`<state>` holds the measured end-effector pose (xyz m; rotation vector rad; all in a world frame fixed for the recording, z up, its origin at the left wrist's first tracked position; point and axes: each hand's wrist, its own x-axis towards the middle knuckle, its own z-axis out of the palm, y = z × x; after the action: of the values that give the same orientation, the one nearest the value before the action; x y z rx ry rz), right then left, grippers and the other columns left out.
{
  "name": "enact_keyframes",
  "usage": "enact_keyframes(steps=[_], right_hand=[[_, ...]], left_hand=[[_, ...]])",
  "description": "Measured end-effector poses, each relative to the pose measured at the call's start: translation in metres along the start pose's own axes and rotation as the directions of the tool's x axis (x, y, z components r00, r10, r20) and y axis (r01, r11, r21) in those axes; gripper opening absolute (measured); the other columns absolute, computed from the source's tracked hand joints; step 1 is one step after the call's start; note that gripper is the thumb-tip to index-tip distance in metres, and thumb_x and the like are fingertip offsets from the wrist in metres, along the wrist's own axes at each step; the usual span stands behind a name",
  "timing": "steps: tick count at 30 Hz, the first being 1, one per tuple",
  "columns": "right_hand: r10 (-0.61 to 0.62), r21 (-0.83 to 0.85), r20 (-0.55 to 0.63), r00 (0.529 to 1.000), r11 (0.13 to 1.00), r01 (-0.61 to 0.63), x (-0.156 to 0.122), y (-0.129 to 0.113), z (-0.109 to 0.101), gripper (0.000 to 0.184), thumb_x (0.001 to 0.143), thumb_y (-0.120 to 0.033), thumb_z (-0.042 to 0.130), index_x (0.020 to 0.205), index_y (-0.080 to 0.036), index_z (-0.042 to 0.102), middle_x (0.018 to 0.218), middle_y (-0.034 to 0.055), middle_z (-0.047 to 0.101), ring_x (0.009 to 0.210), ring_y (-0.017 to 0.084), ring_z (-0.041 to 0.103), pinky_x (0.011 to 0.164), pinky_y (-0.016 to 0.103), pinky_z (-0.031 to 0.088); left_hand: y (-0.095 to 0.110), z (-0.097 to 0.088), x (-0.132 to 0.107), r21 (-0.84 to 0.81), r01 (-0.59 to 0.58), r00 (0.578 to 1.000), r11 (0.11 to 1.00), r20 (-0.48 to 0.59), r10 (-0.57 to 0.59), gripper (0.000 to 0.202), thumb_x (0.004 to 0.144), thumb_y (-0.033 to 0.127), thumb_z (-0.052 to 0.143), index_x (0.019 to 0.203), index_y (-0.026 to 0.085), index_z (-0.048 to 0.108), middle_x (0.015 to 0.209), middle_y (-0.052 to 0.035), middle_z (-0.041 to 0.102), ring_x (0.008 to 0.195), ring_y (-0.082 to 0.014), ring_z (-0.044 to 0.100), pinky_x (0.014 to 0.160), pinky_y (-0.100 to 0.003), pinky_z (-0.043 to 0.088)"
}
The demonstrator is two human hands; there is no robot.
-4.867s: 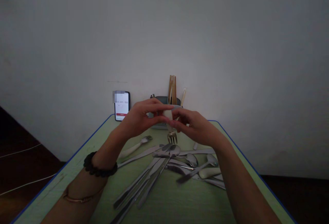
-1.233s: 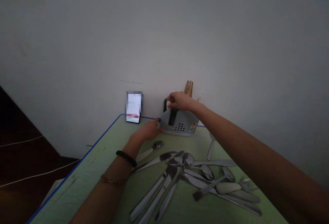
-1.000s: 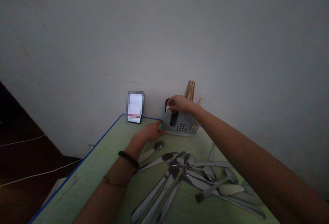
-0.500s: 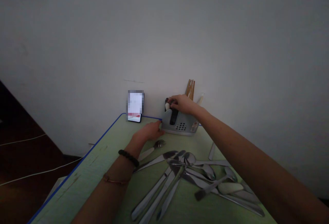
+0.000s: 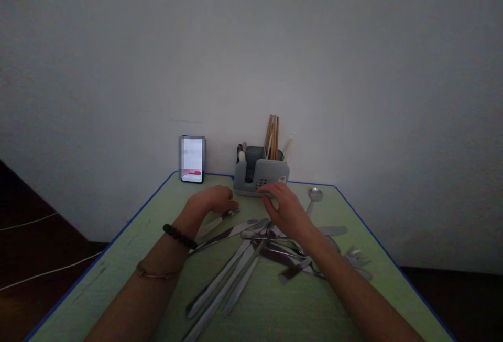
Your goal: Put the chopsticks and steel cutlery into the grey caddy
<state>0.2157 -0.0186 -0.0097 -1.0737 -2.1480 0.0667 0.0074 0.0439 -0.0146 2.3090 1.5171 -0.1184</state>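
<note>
My left hand (image 5: 212, 199) is over the far left of the table, fingers loosely bent and holding nothing I can see. Just under its fingertips lies a fork with a pale handle (image 5: 214, 225). My right hand (image 5: 283, 207) hangs above the pile, thumb and fingers apart and nothing between them. Behind it a grey cutlery holder (image 5: 271, 169) stands against the wall, with wooden chopsticks (image 5: 272, 135) upright inside and a pale-handled piece (image 5: 242, 156) in its left part. Table knives (image 5: 220, 279) and other metal cutlery lie heaped below my hands, partly covered by my right forearm.
A lit phone (image 5: 192, 160) leans upright at the back left. A ladle-like spoon (image 5: 315, 194) lies at the back right, and a fork (image 5: 356, 256) right of my forearm. The green table (image 5: 129, 258) has a blue edge and meets the wall (image 5: 251, 43).
My right hand has left the top of the holder and come down nearer, over the pile. My left hand has drawn away from the holder's side. The view has shifted slightly.
</note>
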Motion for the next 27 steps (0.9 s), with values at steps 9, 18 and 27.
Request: enact_keyframes(steps=[9, 18, 27], right_hand=[[0.050, -0.137, 0.224, 0.973, 0.990, -0.020, -0.067, 0.012, 0.024, 0.021, 0.089, -0.022, 0.046, 0.101, -0.017, 0.063, 0.101, 0.0099, 0.064, 0.095, 0.022, 0.058, 0.086, 0.039, 0.049], [0.068, -0.301, 0.260, 0.963, 0.953, 0.014, -0.058, -0.010, 0.028, 0.021, 0.091, -0.025, 0.045, 0.099, -0.017, 0.062, 0.101, 0.0089, 0.064, 0.096, 0.022, 0.057, 0.084, 0.035, 0.046], [0.636, -0.498, -0.122, 0.762, 0.624, -0.601, -0.150, 0.086, -0.096, 0.045, 0.093, -0.043, 0.037, 0.120, -0.012, 0.057, 0.129, 0.0192, 0.054, 0.125, 0.032, 0.044, 0.104, 0.055, 0.030]], left_hand=[[0.033, 0.007, -0.035, 0.168, 0.117, 0.993, 0.979, -0.013, -0.116, 0.044, 0.077, 0.038, 0.055, 0.116, 0.018, 0.058, 0.109, -0.0160, 0.067, 0.097, -0.0307, 0.063, 0.076, -0.037, 0.048], [0.003, 0.035, -0.047, 0.384, 0.185, 0.979, 0.904, 0.003, -0.202, 0.037, 0.086, 0.033, 0.033, 0.106, 0.014, 0.056, 0.111, -0.0198, 0.060, 0.092, -0.0325, 0.064, 0.068, -0.041, 0.047], [-0.015, 0.050, -0.035, 0.454, 0.117, 0.992, 0.883, -0.016, -0.123, 0.037, 0.086, 0.026, 0.029, 0.110, 0.019, 0.056, 0.107, -0.0138, 0.065, 0.079, -0.0296, 0.064, 0.061, -0.038, 0.044]])
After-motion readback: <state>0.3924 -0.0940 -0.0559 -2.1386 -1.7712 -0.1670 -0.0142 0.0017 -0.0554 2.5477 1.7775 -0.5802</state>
